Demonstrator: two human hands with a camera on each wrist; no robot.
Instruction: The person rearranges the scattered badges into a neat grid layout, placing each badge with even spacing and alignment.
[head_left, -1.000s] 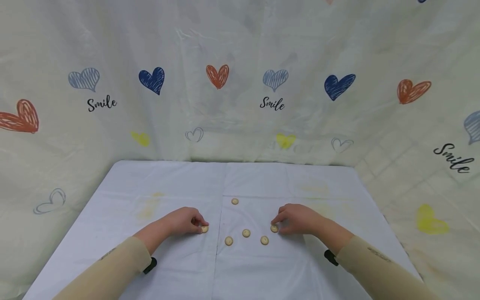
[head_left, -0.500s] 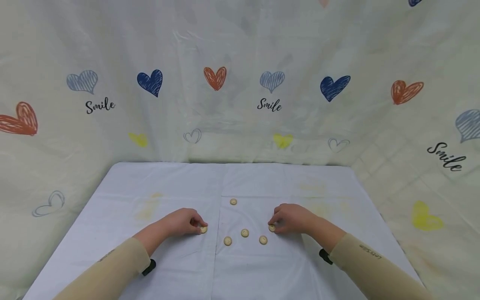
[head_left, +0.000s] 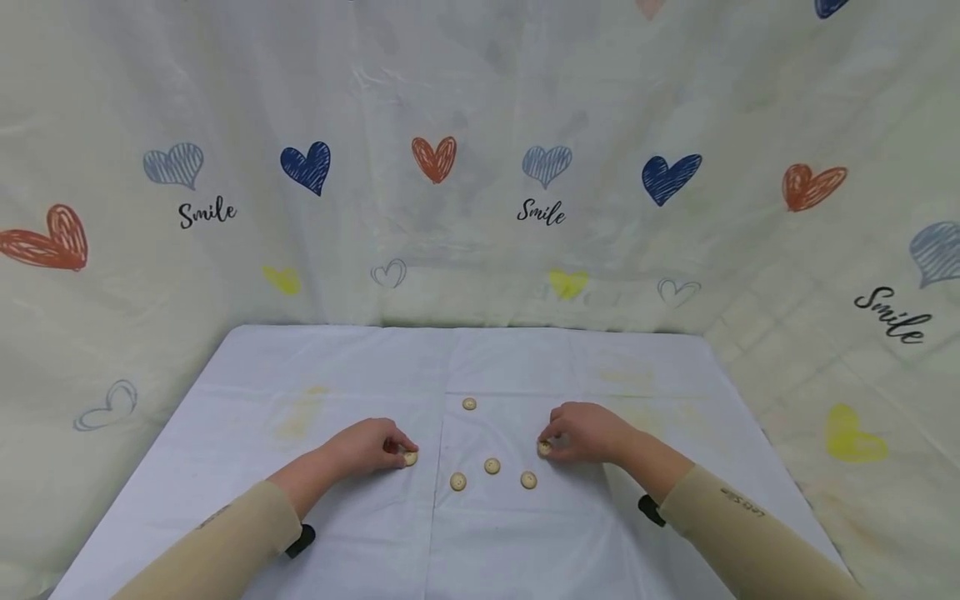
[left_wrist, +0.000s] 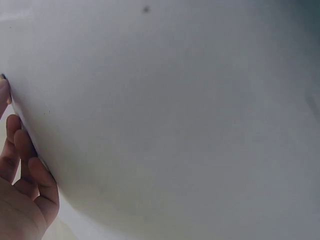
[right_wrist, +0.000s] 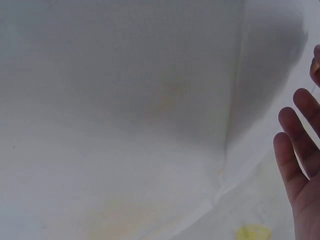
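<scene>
My left hand (head_left: 369,446) rests low on the table, its thumb and index finger pinching a round, light wooden button (head_left: 410,458). On the other side, my right hand (head_left: 588,433) pinches a second wooden button (head_left: 544,448) by its edge. Between the hands lie several matching buttons: one at the front left (head_left: 457,481), a middle button (head_left: 492,466) and a front right button (head_left: 528,480). A farther button (head_left: 469,403) sits alone toward the back. In the right wrist view, the other fingers (right_wrist: 290,145) stretch out, and a sliver of button shows at the fingertips.
A creased white cloth (head_left: 337,358) with faint yellow stains covers the table. Behind it hangs a pale curtain (head_left: 480,100) printed with hearts and "Smile". Black wrist cameras, such as the left one (head_left: 301,541), sit beneath the beige sleeves.
My right hand has closed its fingers on its button, and both have shifted slightly up and away from me. The left hand and the loose buttons keep their places.
</scene>
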